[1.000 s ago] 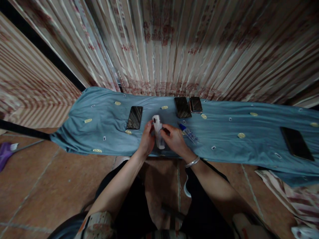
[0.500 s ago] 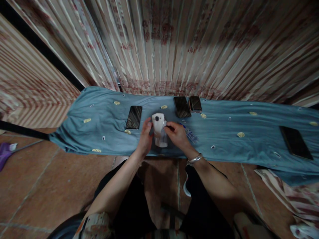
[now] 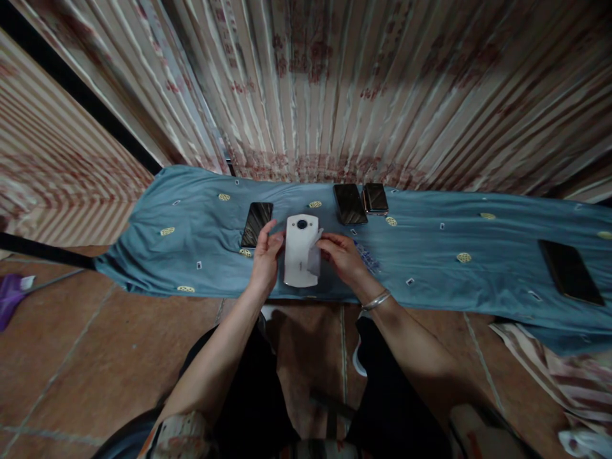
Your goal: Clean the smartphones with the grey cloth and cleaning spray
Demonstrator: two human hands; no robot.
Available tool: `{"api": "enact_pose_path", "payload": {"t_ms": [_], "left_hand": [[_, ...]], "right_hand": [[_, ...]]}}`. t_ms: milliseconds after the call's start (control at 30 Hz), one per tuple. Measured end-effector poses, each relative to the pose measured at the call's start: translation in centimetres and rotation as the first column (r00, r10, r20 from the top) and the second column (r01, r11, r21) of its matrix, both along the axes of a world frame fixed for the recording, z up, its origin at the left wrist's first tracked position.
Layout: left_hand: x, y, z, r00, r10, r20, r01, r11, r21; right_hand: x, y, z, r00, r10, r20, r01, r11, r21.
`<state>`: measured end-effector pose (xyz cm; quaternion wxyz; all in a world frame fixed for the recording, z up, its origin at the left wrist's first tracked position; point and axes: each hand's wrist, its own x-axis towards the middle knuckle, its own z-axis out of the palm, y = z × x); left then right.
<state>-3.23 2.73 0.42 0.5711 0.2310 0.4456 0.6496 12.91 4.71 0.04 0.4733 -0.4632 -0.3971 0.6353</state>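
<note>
While a dark phone (image 3: 257, 224) lies at left, the left hand (image 3: 264, 262) grips the white phone (image 3: 299, 250) over the blue-clothed worktop (image 3: 430, 280); the right hand (image 3: 343, 257) pinches a clear film (image 3: 314, 258) against it.

A flat white rounded-rectangular phone (image 3: 299, 250) with a round dark camera lens near its far end is held back-up, lengthwise, above the blue cloth's near edge.

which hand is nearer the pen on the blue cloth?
Right. The right hand lies just beside the pen, partly covering it; the left hand is across the white phone.
</note>
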Motion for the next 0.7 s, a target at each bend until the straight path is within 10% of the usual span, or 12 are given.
{"api": "enact_pose_path", "payload": {"t_ms": [400, 700], "left_hand": [[2.0, -2.2, 0.4, 0.793, -0.455, 0.404, 0.55, 0.82, -0.157], [2.1, -2.4, 1.0, 0.762, -0.484, 0.429, 0.579, 0.807, -0.117]], "right_hand": [[0.8, 0.1, 1.1, 0.984, 0.048, -0.171, -0.056, 0.998, -0.043], [0.9, -0.2, 1.7, 0.989, 0.092, -0.115, -0.093, 0.996, -0.007]]}}
